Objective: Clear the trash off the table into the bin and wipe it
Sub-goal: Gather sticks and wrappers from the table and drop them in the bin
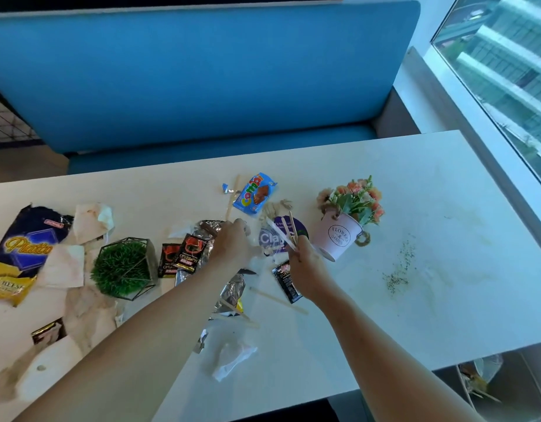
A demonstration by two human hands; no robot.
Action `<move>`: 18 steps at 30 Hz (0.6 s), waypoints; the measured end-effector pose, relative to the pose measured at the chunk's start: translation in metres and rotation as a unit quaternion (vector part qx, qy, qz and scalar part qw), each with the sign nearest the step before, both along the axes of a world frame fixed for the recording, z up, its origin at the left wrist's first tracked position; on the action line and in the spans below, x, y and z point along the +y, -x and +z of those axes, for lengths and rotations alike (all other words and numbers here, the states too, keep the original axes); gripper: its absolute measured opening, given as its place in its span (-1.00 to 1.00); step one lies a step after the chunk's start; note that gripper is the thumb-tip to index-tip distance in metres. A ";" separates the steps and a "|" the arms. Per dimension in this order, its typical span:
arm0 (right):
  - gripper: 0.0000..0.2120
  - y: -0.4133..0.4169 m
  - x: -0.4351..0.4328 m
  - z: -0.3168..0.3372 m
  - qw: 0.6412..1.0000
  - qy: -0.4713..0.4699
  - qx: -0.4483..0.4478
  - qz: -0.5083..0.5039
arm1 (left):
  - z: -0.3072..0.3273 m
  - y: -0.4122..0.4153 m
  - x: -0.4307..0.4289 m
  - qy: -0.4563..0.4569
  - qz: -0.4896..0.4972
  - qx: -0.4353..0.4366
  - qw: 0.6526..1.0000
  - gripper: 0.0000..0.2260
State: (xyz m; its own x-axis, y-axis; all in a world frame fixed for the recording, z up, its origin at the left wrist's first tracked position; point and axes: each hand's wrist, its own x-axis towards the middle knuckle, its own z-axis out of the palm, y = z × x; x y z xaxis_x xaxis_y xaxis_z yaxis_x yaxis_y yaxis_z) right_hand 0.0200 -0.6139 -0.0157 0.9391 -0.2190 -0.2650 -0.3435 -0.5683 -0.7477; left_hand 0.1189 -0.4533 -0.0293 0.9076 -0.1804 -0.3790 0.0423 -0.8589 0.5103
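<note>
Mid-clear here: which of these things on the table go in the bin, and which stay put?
Job: Combi wrapper, Kopiko sachets, Platito bag, stained napkins, wooden sticks held in the right hand, bin at lower right.
Lying about: pink flower pot, green plant in wire frame, blue bench.

We face a bright blue upholstered booth bench [202, 71], its tall backrest rising above a darker blue seat cushion [220, 147]. Nearer us, a pink metal bucket [337, 236] lettered "FLOWERS & GARDEN" has rope handles and holds orange and peach artificial flowers [357, 199] with green leaves. Well to its left we find a round tuft of fake grass [120, 266] inside a black geometric wire frame. A large window [506, 71] on the right shows buildings outside. A wire grid panel [4, 123] sits at far left.
</note>
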 end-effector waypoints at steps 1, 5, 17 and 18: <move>-0.82 -0.001 0.002 0.002 1.000 -0.002 0.004 -0.006 | 0.000 0.000 0.003 0.017 0.001 -0.004 1.000 -0.61; -0.80 -0.005 0.009 0.003 0.999 0.038 -0.008 -0.014 | 0.005 0.002 0.016 0.079 -0.018 0.004 0.997 -0.71; -0.94 -0.025 0.044 -0.005 0.993 0.058 0.072 -0.066 | 0.041 0.003 0.079 0.120 -0.058 0.002 0.991 -0.51; -0.95 -0.026 0.047 -0.003 0.993 0.059 0.081 -0.067 | 0.042 0.003 0.084 0.116 -0.057 0.004 0.992 -0.51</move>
State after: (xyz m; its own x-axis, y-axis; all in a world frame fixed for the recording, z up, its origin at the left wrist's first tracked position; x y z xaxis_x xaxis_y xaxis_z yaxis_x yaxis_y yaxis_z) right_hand 0.0464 -0.5668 -0.0184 0.8461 -0.3781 -0.3757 -0.5330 -0.5892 -0.6073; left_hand 0.1157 -0.3688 0.0127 0.8731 -0.3658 -0.3224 -0.0439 -0.7175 0.6952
